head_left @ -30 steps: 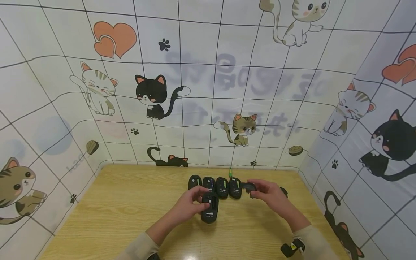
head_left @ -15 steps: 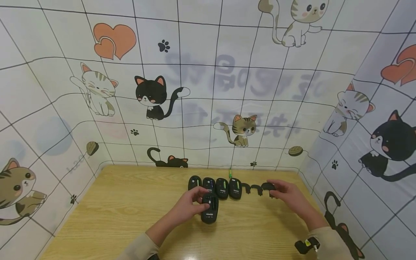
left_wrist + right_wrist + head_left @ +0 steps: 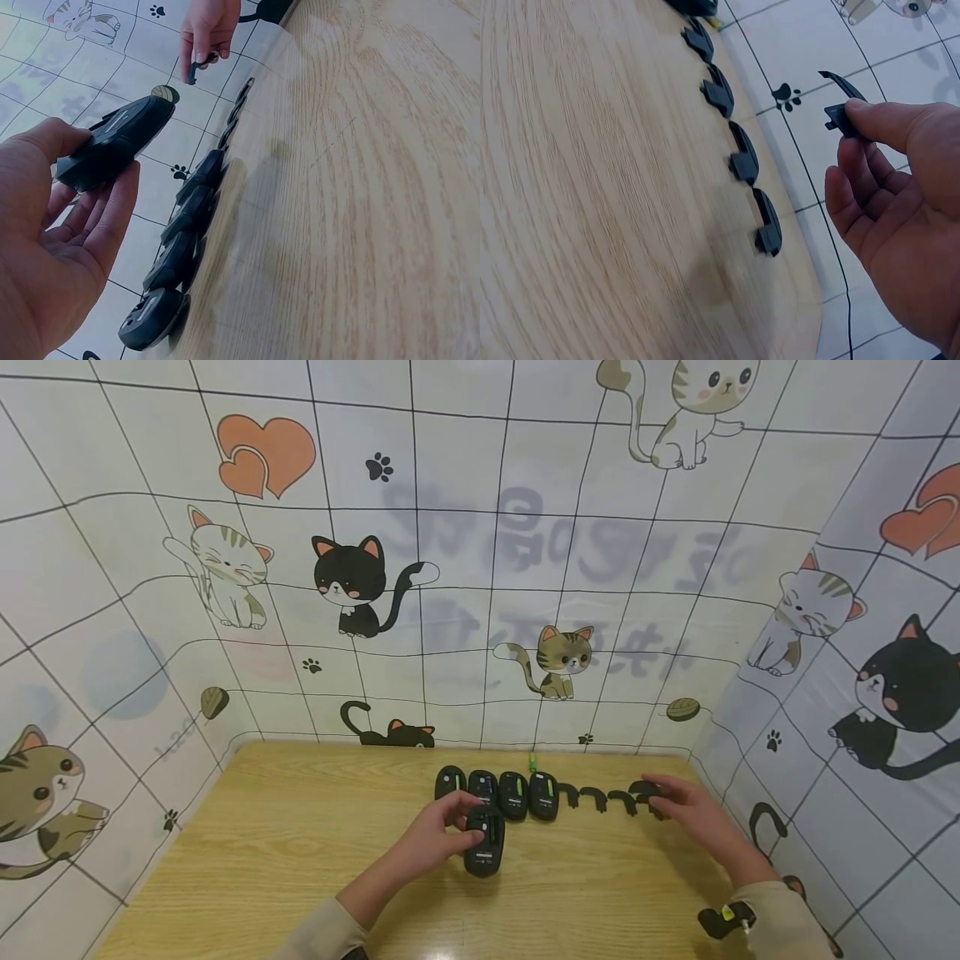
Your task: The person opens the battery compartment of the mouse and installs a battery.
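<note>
My left hand [image 3: 435, 837] pinches a black computer mouse [image 3: 485, 853] above the table, its underside with an open slot facing up. In the left wrist view this mouse [image 3: 120, 139] tilts between thumb and fingers. My right hand [image 3: 693, 814] pinches a small curved black battery cover [image 3: 840, 118] between thumb and fingers, raised above the table. Below it, several similar loose covers [image 3: 718, 91] lie in a line on the wood. More black mice [image 3: 513, 795] stand side by side, bottoms up, beyond my left hand, which partly hides the leftmost ones.
A wooden table [image 3: 300, 827] is bounded by a cat-print curtain [image 3: 465, 543] at the back and both sides. A small green item [image 3: 533, 760] lies behind the rightmost mouse in the row, near the back edge.
My right hand has moved rightward along the line of covers, holding a cover, and more of the loose covers are uncovered to view. My left hand holds its mouse in the same place.
</note>
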A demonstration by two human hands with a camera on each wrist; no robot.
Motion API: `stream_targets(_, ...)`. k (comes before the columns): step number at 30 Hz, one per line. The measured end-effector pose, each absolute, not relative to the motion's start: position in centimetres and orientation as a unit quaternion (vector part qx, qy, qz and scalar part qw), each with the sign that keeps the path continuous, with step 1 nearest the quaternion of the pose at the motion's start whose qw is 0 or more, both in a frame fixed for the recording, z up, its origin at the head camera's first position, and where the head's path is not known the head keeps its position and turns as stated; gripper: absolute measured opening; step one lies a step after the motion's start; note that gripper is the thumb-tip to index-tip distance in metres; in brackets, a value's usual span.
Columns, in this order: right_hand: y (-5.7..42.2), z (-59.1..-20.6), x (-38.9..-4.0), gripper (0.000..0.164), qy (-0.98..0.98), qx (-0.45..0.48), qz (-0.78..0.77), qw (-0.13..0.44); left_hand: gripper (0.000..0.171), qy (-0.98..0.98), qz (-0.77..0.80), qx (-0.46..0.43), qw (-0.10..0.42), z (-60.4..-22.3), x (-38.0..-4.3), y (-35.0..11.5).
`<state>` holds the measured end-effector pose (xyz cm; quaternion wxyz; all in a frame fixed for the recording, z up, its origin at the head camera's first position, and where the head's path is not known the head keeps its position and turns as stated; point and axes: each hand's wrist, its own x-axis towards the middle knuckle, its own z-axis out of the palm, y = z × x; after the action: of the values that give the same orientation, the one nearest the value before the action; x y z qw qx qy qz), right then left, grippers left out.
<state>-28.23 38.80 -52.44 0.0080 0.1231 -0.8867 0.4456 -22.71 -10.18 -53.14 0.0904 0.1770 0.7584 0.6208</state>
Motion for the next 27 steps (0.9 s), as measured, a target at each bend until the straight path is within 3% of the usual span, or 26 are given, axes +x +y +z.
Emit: stream_targets(27,44.6,-55.1,-29.5,0.046,-0.933,0.033,0.357,0.008,0.044,0.757,0.623,0.172,0.097,-53.1,-22.6,-10.0)
